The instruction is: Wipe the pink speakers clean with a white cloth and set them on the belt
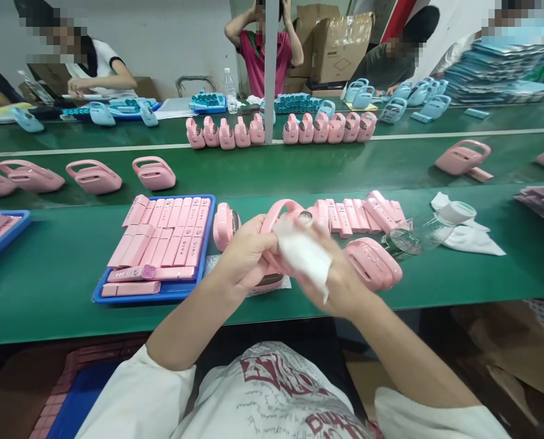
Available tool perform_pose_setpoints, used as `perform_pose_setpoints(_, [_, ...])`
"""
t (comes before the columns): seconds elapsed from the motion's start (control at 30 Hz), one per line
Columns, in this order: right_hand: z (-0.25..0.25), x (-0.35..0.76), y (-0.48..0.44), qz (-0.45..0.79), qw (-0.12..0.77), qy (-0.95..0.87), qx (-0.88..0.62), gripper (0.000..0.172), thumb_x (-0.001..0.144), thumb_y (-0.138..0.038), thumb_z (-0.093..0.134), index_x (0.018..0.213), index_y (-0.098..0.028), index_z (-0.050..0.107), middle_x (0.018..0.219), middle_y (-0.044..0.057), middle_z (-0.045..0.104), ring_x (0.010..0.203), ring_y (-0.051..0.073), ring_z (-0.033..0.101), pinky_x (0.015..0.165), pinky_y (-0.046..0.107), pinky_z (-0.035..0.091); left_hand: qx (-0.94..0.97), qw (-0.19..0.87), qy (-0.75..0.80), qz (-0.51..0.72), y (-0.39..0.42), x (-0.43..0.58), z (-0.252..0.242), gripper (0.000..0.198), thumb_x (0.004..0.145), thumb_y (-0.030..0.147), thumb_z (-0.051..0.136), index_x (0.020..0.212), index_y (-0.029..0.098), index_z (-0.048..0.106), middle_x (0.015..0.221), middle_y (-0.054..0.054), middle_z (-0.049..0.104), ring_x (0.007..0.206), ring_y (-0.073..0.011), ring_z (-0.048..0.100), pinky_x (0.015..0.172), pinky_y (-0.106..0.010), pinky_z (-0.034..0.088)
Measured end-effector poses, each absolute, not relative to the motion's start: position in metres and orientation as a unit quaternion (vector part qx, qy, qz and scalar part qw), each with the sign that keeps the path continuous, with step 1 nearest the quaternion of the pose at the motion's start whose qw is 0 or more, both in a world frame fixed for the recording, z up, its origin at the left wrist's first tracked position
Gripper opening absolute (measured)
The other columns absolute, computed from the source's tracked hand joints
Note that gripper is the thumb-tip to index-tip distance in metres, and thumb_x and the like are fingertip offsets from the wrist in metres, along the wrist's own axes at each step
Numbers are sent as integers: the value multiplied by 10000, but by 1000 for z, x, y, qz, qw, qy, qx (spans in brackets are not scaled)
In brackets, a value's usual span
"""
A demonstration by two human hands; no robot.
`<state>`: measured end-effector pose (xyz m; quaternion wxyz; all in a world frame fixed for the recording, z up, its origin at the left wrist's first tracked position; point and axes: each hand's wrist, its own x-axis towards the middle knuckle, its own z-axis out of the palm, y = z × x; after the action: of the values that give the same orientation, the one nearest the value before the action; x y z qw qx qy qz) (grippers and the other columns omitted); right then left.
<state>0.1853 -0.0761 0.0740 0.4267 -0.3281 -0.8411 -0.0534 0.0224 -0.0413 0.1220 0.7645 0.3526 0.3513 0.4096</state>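
Observation:
Between my hands is a pink plastic casing with a loop handle [285, 207]. My left hand [247, 256] is closed around its left side. A crumpled white cloth [305, 253], blurred by motion, is gripped in my right hand [338, 274] and pressed against the casing's right side. The cloth and fingers hide much of the casing. Below them another pink unit with a dark panel [269, 281] lies on a sheet of bubble wrap [211, 262]. One pink casing [226, 225] stands left of my hands, and another [373, 263] lies to the right.
A blue tray [99, 294] of pink bars is at left. More pink bars [352, 216], a clear bottle [402, 242] and white cloths [473, 239] lie right. Pink casings [153, 174] line the green belt [254, 174]. A post [271, 73] rises ahead; several co-workers sit across.

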Motion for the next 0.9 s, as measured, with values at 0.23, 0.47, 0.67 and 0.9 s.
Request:
perform_pose_setpoints(0.23, [61, 197, -70, 258, 623, -567, -472, 369, 913, -405, 499, 1188, -196, 626, 1259, 80, 637, 1268, 267, 522, 1077, 459, 422, 400, 772, 307, 386, -41, 18, 121, 444, 477, 29, 515, 896, 125, 628, 802, -30, 621, 693, -135, 597, 544, -199, 451])
perform_pose_setpoints(0.47, [70, 177, -82, 542, 691, -268, -397, 610, 655, -686, 646, 1046, -219, 685, 1099, 57, 709, 1134, 310, 610, 987, 458, 492, 445, 766, 283, 368, -53, 3, 131, 493, 455, 3, 549, 912, 162, 642, 813, -15, 629, 661, -118, 571, 499, -173, 405])
perform_pose_setpoints(0.67, [66, 158, -100, 488, 752, -259, -359, 530, 745, -613, 616, 1118, -240, 668, 1130, 33, 695, 1186, 262, 579, 1092, 423, 395, 449, 775, 251, 366, -57, -2, 134, 403, 473, 3, 619, 837, 169, 663, 664, 33, 601, 526, -71, 509, 419, -135, 341])
perform_pose_setpoints(0.9, [69, 148, -106, 499, 755, -205, -372, 587, 782, -674, 525, 1115, -209, 663, 1108, 68, 695, 1132, 284, 603, 1008, 479, 457, 422, 785, 265, 368, -56, -4, 126, 261, 653, 147, 746, 908, 166, 695, 891, -33, 685, 775, -135, 634, 657, -201, 501])
